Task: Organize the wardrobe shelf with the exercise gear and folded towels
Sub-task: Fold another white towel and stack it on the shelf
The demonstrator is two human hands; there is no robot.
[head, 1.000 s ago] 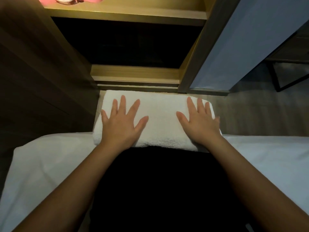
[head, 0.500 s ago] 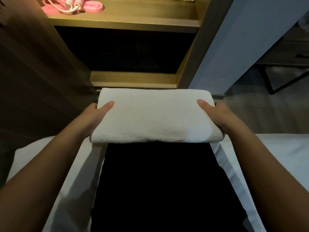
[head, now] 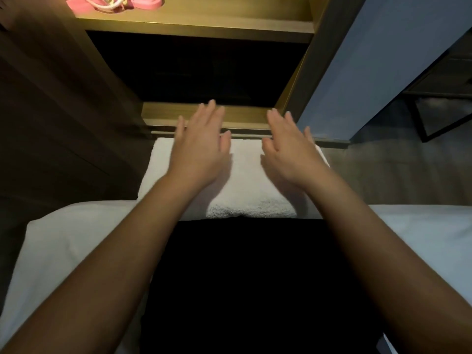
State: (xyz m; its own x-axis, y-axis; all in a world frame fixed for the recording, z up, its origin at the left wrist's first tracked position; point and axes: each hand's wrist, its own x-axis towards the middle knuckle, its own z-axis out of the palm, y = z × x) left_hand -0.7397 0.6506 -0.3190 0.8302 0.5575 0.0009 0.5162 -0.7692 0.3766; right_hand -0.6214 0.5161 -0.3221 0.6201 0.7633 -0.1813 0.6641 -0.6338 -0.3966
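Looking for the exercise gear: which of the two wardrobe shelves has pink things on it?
The upper, lit wooden shelf: pink exercise gear with white cord lies at its left end. The lower wooden shelf, beyond the folded white towel, shows none.

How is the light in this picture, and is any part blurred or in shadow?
Head view: warm light falls on the upper shelf holding the pink gear; the compartment beneath is nearly black; the left hand and right hand look slightly motion-blurred and cast soft shadows on the white towel.
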